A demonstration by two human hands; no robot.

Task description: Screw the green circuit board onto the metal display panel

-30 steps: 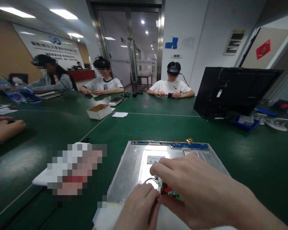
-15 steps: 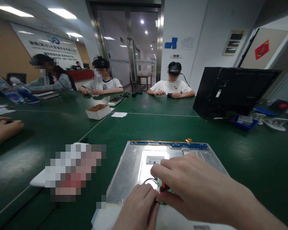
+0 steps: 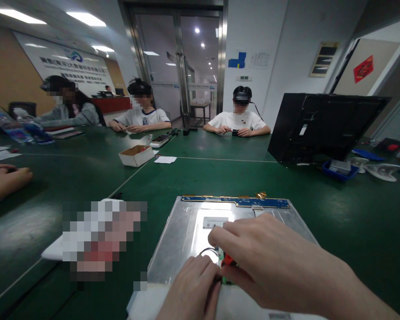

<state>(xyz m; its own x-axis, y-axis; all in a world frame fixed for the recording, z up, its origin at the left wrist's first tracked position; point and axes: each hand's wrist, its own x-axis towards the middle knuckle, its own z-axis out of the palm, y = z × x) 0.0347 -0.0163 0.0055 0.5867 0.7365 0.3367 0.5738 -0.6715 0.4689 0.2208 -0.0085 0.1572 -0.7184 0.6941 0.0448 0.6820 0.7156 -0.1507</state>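
Observation:
A flat metal-backed display panel (image 3: 168,240) lies before me on the green table, a blue circuit strip (image 3: 213,200) along its far edge. My right hand (image 3: 270,260) is closed round the red-and-black handle of a screwdriver (image 3: 229,259); its tip is hidden. Beneath it shows part of a small green circuit board (image 3: 226,281), with a dark cable (image 3: 208,250) curving beside it. My left hand (image 3: 191,286) rests at the board's left side, fingers bent together close to the screwdriver. Whatever its fingertips pinch is hidden.
A blurred-out flat item (image 3: 53,249) lies left of the panel. Further off are a small open box (image 3: 136,156), a white card (image 3: 166,159), a black monitor (image 3: 323,129) and a blue tray (image 3: 340,171). Several people sit round the table; one person's hands (image 3: 8,180) are at far left.
The screwdriver handle has turned in my right hand, now showing more red. My left hand and the panel stay where they were.

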